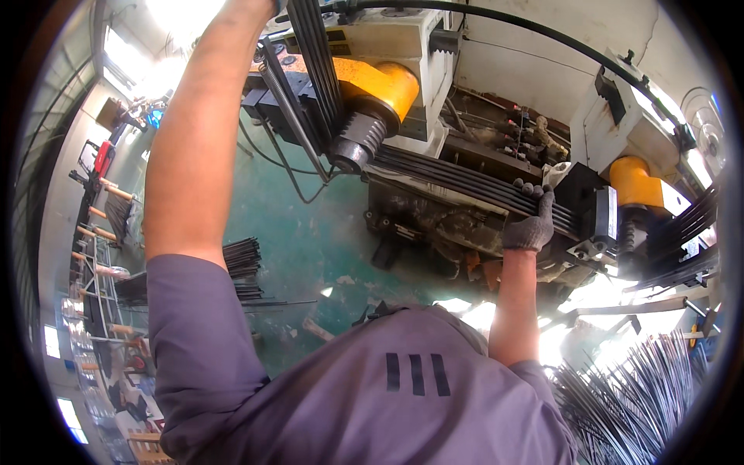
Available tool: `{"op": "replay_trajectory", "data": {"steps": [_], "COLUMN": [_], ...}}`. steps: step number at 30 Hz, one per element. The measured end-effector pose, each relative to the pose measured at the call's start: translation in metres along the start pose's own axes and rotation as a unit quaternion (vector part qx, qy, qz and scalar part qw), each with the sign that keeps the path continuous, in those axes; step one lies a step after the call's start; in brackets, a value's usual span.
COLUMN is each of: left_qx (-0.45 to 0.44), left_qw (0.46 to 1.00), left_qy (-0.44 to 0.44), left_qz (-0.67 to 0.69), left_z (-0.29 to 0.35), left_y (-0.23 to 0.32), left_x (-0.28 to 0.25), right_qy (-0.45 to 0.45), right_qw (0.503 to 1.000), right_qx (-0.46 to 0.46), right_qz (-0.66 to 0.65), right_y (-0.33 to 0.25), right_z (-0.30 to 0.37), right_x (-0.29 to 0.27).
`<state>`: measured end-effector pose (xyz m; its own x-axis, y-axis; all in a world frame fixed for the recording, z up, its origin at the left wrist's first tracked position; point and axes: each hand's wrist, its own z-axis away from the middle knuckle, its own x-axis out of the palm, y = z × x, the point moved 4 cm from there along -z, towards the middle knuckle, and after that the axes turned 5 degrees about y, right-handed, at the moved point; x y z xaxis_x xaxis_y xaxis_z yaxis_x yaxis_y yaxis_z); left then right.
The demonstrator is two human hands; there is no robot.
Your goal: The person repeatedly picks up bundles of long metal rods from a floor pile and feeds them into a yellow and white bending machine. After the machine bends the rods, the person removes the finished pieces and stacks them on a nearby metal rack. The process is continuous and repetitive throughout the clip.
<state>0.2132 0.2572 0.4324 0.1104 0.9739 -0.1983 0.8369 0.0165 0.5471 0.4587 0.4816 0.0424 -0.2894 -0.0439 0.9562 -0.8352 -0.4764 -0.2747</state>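
Several dark metal rods run side by side from a grooved dark roller to a black clamp block on a bending machine. At the roller they turn sharply, and their other part rises to the top edge. My right hand, in a dark grey glove, is closed round the rods just left of the block, thumb pointing up. My left arm stretches to the upper edge; only a sliver of my left hand shows beside the raised rods, its fingers out of the picture.
Yellow rounded housings sit above the rollers. A coil spring hangs beside the raised rods. More rods lie in a bundle at left and a large heap at lower right. A black cable arches overhead.
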Motion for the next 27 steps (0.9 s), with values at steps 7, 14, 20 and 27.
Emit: {"op": "replay_trajectory", "data": {"steps": [7, 14, 20, 27], "left_qx": [-0.013, -0.022, -0.007, -0.027], "left_qw": [0.999, 0.999, 1.000, 0.999], "left_qy": [0.041, 0.037, 0.002, 0.032], "left_qz": [0.011, 0.020, -0.007, 0.033], "left_z": [-0.001, -0.002, -0.005, 0.000], "left_y": [-0.003, -0.004, -0.001, 0.006], "left_x": [0.000, 0.001, 0.001, 0.006], "right_qy": [0.004, 0.002, 0.011, 0.000], "right_qw": [1.000, 1.000, 1.000, 1.000], "right_qx": [0.003, -0.001, 0.002, 0.001], "right_qz": [0.012, 0.018, 0.019, 0.022], "right_y": [0.000, -0.001, -0.001, -0.002], "right_z": [0.002, 0.003, 0.002, 0.001], "right_x": [0.002, 0.003, 0.001, -0.003]}}
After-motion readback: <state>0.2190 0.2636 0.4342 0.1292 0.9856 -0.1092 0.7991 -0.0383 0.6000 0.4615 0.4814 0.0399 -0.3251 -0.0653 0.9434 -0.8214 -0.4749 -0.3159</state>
